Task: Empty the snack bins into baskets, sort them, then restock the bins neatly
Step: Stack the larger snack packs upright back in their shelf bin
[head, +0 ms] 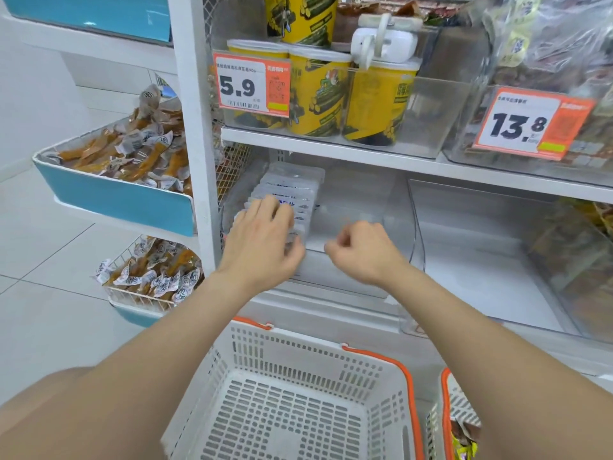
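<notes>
White packets stand in a row in the left part of the clear bin. The row's long axis runs front to back, away from the person. Left hand is on the row's near end, fingers fairly straight across the tops. Right hand is just right of the row and not touching it, fingers curled and holding nothing visible. Left is nearer. Basket sits below and looks empty.

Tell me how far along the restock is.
Done: the white perforated basket with orange handles is empty. In hand: a row of flat white packets stands in the left half of the clear plastic bin, left hand resting on it, right hand curled alongside. Left: that bin's right half and the neighbouring clear bin look bare.
</notes>
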Demonstrator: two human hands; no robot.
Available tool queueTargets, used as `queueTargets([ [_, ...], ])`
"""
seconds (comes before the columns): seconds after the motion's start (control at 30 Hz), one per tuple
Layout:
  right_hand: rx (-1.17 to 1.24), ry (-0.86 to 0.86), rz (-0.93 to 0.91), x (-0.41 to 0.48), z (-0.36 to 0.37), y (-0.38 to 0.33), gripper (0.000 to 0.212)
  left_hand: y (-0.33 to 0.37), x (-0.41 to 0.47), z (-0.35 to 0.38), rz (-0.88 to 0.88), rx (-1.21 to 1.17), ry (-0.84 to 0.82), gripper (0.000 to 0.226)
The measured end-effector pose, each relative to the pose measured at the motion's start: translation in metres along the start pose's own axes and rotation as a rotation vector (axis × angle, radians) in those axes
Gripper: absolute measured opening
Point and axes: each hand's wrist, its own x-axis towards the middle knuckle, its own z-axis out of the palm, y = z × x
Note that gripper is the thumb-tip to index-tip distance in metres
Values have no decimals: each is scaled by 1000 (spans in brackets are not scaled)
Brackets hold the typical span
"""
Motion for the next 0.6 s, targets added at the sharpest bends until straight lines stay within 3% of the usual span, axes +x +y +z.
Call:
queueTargets([
  [0.1,391,-9,133,35,4,-16,33,-10,14,12,-42,-40,-121,58],
  [0.17,627,-47,221,67,15,-22,51,-21,19,21,-45,-14,-200,69],
  [0.23,779,-57,289,97,28,-27,54,-28,24,24,-21,31,-229,77],
  [0.43,975,68,401,162,46,-40,61,-43,26,24,49,114,-247,94],
  [0.5,1033,33,389,171,51,-47,58,-45,25,25,69,139,-255,100],
  [0.6,1041,-65,374,184,60,-42,74,-44,27,27,63,155,-285,105],
])
